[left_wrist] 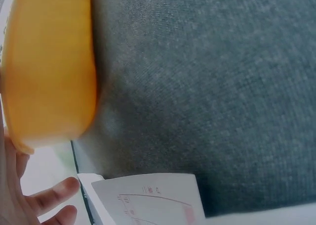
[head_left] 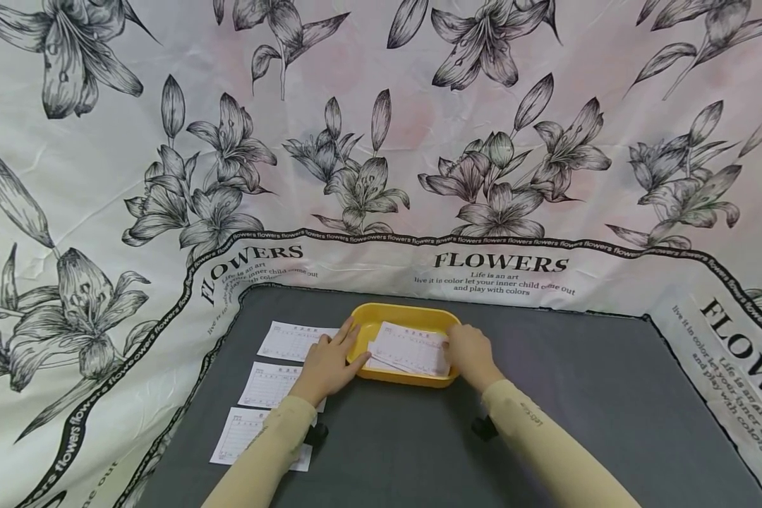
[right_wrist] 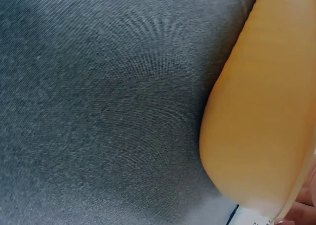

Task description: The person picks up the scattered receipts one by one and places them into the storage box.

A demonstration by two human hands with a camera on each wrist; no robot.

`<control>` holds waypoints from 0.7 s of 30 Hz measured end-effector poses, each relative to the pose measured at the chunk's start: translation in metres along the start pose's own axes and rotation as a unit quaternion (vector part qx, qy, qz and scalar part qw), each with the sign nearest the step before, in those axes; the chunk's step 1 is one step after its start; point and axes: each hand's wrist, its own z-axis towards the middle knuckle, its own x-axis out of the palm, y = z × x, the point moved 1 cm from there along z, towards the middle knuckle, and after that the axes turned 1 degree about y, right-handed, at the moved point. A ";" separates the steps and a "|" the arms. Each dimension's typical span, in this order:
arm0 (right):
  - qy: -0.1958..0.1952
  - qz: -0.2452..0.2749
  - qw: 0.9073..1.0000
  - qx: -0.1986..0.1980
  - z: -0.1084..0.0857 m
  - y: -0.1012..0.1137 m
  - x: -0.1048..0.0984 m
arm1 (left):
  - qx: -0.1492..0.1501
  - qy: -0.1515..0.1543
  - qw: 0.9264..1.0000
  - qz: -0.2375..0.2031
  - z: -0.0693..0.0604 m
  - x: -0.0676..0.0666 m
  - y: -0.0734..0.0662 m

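A yellow plastic tray [head_left: 406, 379] sits on the grey table, with several white printed slips [head_left: 413, 347] lying loosely overlapped inside it. My left hand [head_left: 327, 363] is at the tray's left end, its thumb at the rim and its fingers spread fairly straight. In the left wrist view, some of its fingers [left_wrist: 54, 194] stick out beyond the tray's wall [left_wrist: 49, 71]. My right hand [head_left: 473, 355] grips the right end of the tray, fingers bent about the rim beside the slips. In the right wrist view, the tray's wall [right_wrist: 261, 116] hides most of that hand.
Left of the tray, a column of printed slips lies on the table: a far slip [head_left: 292, 341], a middle slip [head_left: 265, 384] and a near slip [head_left: 235, 434], partly covered by my left arm. A flower-printed cloth [head_left: 381, 264] hangs behind the grey tabletop [head_left: 578, 381].
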 end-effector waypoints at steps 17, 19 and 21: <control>-0.123 0.086 0.987 -0.054 -0.019 0.000 -0.008 | -0.002 -0.001 1.000 -0.001 0.001 0.002 0.001; -0.128 0.103 0.985 -0.053 -0.023 -0.003 -0.003 | -0.002 -0.002 1.000 -0.002 0.000 0.002 0.001; -0.129 0.114 0.984 -0.048 -0.029 -0.006 0.006 | -0.002 -0.003 1.000 -0.003 0.000 0.001 0.000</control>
